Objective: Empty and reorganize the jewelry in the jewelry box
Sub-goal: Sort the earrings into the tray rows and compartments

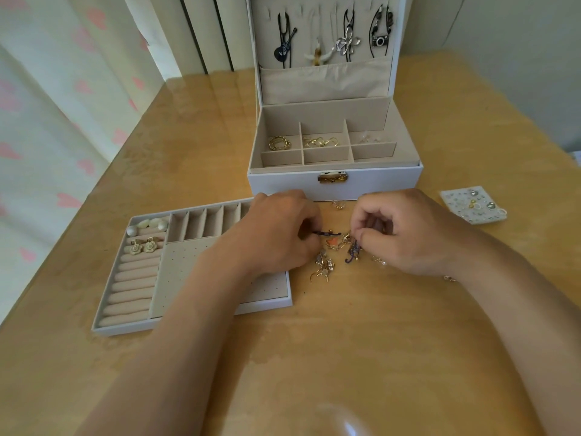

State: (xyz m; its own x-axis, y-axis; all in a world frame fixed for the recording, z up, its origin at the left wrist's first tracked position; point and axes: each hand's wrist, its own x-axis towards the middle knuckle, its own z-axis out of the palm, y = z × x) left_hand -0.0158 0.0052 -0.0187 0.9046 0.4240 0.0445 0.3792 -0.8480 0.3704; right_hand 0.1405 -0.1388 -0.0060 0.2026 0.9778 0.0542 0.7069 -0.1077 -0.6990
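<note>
Observation from the remote station, head view.

1. The jewelry box [334,185] stands open at the far side of the surface [314,357], lid upright. Four necklaces hang inside the lid, among them a guitar pendant [284,50] and a camera pendant [379,40].
2. In the box base, I note gold rings [279,142] in the back left compartment and gold earrings [320,141] in the back middle one. Small clear pieces lie in the back right compartment; I cannot identify them.
3. The removable tray [195,322] lies on the surface, in front of the box and to its left. Pearl pieces [147,225] and two rose earrings [143,247] sit at the far end of its ring rolls.
4. A loose pile of jewelry [325,267] lies on the surface just in front of the box, between the two hands.
5. The left hand [283,229] is curled, its fingertips pinching a thin dark purple piece [322,232] above the pile.
6. The right hand [405,229] is curled likewise, thumb and fingers pinching the top of a purple dangling piece [352,253].
7. A card of studs [473,205] lies to the right, well apart from the pile.
</note>
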